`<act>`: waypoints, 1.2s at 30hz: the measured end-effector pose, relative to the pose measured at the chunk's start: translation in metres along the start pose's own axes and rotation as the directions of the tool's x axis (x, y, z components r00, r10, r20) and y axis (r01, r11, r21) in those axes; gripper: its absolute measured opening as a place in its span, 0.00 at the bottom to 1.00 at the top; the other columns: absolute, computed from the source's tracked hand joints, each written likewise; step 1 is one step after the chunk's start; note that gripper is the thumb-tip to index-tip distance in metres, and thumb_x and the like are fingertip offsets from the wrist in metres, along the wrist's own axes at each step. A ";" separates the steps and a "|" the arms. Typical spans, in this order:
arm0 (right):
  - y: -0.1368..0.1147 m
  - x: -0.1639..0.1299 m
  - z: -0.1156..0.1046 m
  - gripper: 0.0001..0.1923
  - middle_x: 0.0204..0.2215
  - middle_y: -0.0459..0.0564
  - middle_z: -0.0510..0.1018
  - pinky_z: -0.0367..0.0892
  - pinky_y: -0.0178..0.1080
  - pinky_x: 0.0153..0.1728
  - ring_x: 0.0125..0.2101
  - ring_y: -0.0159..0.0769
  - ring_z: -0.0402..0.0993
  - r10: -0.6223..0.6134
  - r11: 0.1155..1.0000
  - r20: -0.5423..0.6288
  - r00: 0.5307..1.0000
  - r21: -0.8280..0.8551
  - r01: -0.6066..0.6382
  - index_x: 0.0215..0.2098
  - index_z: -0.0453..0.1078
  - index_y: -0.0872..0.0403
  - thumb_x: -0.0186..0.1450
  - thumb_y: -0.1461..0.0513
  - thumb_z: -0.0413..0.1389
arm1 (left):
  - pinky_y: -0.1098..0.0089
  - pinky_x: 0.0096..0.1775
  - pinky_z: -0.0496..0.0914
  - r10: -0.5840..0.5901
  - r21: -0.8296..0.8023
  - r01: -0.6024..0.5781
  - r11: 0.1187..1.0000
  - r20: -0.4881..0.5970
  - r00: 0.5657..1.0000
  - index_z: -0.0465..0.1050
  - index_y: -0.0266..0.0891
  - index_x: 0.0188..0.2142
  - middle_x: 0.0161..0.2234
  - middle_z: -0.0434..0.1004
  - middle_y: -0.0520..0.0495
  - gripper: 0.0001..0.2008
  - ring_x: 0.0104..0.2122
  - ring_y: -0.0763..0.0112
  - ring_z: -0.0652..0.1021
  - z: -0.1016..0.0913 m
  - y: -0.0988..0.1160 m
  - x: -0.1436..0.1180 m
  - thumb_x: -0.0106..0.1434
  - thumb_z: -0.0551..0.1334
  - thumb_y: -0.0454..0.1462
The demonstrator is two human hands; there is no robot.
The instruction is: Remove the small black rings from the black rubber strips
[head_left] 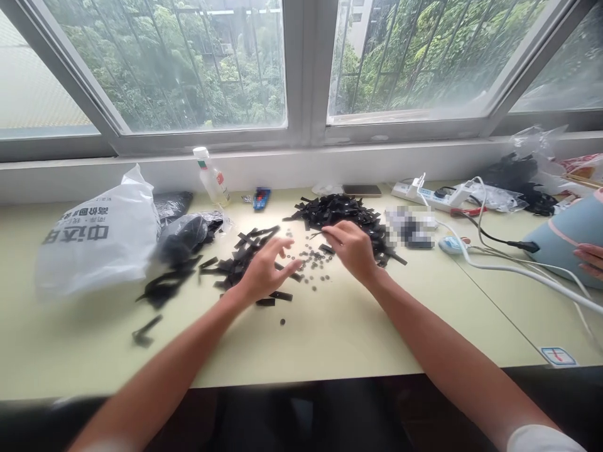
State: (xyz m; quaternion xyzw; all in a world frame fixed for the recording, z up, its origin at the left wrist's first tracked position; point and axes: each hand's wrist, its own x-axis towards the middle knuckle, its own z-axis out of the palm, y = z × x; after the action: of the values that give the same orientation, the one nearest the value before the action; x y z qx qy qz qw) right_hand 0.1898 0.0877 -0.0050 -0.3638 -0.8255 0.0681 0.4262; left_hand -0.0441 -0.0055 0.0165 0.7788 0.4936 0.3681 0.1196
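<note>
My right hand (349, 246) pinches a thin black strip (316, 235) between thumb and fingertips, just in front of a heap of black strips (336, 210). Opposite it, my left hand (269, 270) hovers with thumb and fingers apart and nothing visible between them. Beneath and beside the left hand spreads a looser pile of black strips (238, 258). Many small dark round pieces (313, 260) lie scattered on the table between my two hands. One round piece (282, 322) sits alone nearer the front edge.
White plastic bag (101, 238) and dark bags stand at left, a clear bottle (211, 179) behind. A power strip (433, 196) with white cables (513, 271) lies at right. Another person's hand (590, 258) rests by a blue rounded object (565, 235). Windows line the back.
</note>
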 end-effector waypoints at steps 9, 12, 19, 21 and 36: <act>-0.046 -0.017 0.020 0.16 0.32 0.53 0.77 0.69 0.39 0.34 0.36 0.39 0.71 -0.273 0.960 0.188 0.943 -0.009 0.279 0.49 0.77 0.51 0.74 0.61 0.48 | 0.67 0.36 0.74 -0.196 -0.382 0.249 0.890 0.172 0.965 0.78 0.39 0.45 0.35 0.80 0.46 0.17 0.33 0.67 0.79 0.011 -0.003 -0.002 0.67 0.61 0.48; -0.046 -0.018 0.020 0.16 0.33 0.53 0.77 0.70 0.40 0.37 0.37 0.39 0.71 -0.274 0.961 0.178 0.945 0.015 0.275 0.50 0.76 0.51 0.75 0.61 0.47 | 0.67 0.33 0.74 -0.213 -0.426 0.277 0.861 0.192 0.958 0.79 0.37 0.45 0.28 0.77 0.47 0.18 0.27 0.70 0.76 0.010 -0.005 -0.002 0.68 0.60 0.48; -0.044 -0.019 0.025 0.16 0.36 0.54 0.77 0.72 0.42 0.38 0.38 0.41 0.72 -0.281 0.957 0.185 0.942 0.135 0.258 0.55 0.73 0.52 0.74 0.62 0.47 | 0.70 0.31 0.72 -0.214 -0.421 0.290 0.859 0.218 0.952 0.80 0.38 0.46 0.33 0.80 0.46 0.17 0.30 0.69 0.77 0.005 0.002 0.001 0.65 0.64 0.47; -0.044 -0.020 0.027 0.16 0.38 0.54 0.77 0.73 0.42 0.39 0.40 0.41 0.73 -0.279 0.949 0.183 0.943 0.199 0.243 0.57 0.71 0.52 0.73 0.63 0.49 | 0.71 0.28 0.70 -0.235 -0.418 0.301 0.857 0.202 0.951 0.80 0.37 0.44 0.28 0.78 0.47 0.17 0.25 0.72 0.74 0.006 -0.002 0.000 0.66 0.62 0.48; -0.047 -0.021 0.026 0.11 0.38 0.51 0.81 0.74 0.40 0.38 0.35 0.37 0.78 -0.006 0.943 0.132 0.991 0.329 -0.038 0.45 0.79 0.51 0.70 0.63 0.55 | 0.73 0.29 0.70 -0.199 -0.327 0.199 0.924 0.034 0.980 0.78 0.36 0.32 0.25 0.77 0.50 0.12 0.25 0.74 0.74 0.023 -0.002 -0.009 0.68 0.60 0.40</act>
State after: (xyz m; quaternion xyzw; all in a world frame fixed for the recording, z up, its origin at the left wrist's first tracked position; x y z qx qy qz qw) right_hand 0.1527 0.0451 -0.0151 -0.2883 -0.8256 0.2329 0.4255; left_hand -0.0317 -0.0078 -0.0052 0.6941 0.5016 0.4310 0.2843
